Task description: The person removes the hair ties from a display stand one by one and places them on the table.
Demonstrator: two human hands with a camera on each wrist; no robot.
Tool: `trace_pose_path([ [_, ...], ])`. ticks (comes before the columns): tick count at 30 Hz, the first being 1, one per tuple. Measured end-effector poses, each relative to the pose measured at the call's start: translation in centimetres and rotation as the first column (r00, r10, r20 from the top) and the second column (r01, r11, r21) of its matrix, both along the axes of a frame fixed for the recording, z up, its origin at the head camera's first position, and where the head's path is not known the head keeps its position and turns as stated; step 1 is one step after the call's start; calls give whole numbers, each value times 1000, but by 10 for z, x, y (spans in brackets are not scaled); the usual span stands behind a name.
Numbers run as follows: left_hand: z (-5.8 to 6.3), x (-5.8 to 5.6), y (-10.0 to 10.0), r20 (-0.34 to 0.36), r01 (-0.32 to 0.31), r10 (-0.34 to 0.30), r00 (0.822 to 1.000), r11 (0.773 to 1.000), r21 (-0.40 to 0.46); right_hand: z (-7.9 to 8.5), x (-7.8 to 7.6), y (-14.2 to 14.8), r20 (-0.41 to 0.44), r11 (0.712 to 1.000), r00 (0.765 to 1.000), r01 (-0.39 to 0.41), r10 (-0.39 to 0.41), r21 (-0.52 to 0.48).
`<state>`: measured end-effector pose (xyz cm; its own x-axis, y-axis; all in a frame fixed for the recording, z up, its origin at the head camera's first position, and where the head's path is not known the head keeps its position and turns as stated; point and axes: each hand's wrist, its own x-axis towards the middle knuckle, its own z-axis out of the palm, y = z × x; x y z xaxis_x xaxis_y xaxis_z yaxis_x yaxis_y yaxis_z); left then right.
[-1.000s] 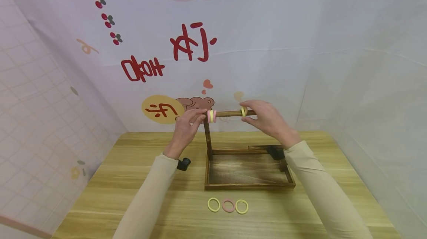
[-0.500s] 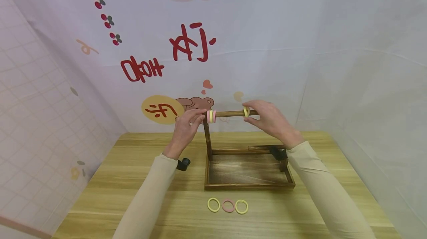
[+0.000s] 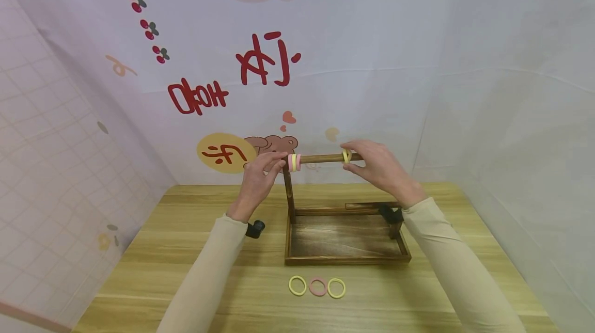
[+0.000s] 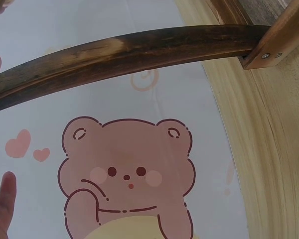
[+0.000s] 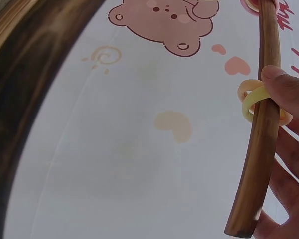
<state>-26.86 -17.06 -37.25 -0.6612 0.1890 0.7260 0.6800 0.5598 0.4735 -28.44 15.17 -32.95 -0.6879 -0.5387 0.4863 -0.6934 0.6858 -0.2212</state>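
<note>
In the head view, a dark wooden rack [image 3: 289,188] carries a horizontal wooden bar [image 3: 321,158] above a tray-like base. My left hand [image 3: 258,178] pinches the rack at the bar's left end, beside several pink and yellow rings [image 3: 294,162] threaded there. Farther right along the bar, my right hand [image 3: 376,165] pinches a yellow ring [image 3: 346,156] between thumb and fingers. The right wrist view shows this yellow ring [image 5: 250,102] around the bar, with a peach-toned ring [image 5: 243,89] against it, near the bar's free end. Only fingertips [image 4: 5,199] of my left hand show in its wrist view.
On the table [image 3: 186,250], two yellow rings [image 3: 297,285] and a pink ring [image 3: 318,286] lie in a row before the tray base [image 3: 348,259]. A lower wooden bar [image 3: 362,205] juts out at the rack's right. A patterned white cloth [image 3: 372,64] hangs behind.
My right hand has slid the yellow ring a little to the right along the bar. The left hand and the pink and yellow rings beside it have stayed in place.
</note>
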Motion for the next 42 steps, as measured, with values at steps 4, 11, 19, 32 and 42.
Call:
trace_pose_path([
  [4,0,0,0,6,0,0,1000,1000,0,0,0,2,-1,1000,1000,0,0,1],
  [11,0,1,0,20,-7,7,1000,1000,2,1,2,7,-4,1000,1000,1,-1,-5],
  [19,0,1,0,11,-9,9,1000,1000,4,1,2,9,5,1000,1000,6,-6,-3],
  [32,0,1,0,2,-4,4,1000,1000,4,0,2,14,-2,1000,1000,16,-16,-9],
  [42,1,1,0,17,-8,8,1000,1000,-1,1,3,18,8,999,999,31,-31,-6],
])
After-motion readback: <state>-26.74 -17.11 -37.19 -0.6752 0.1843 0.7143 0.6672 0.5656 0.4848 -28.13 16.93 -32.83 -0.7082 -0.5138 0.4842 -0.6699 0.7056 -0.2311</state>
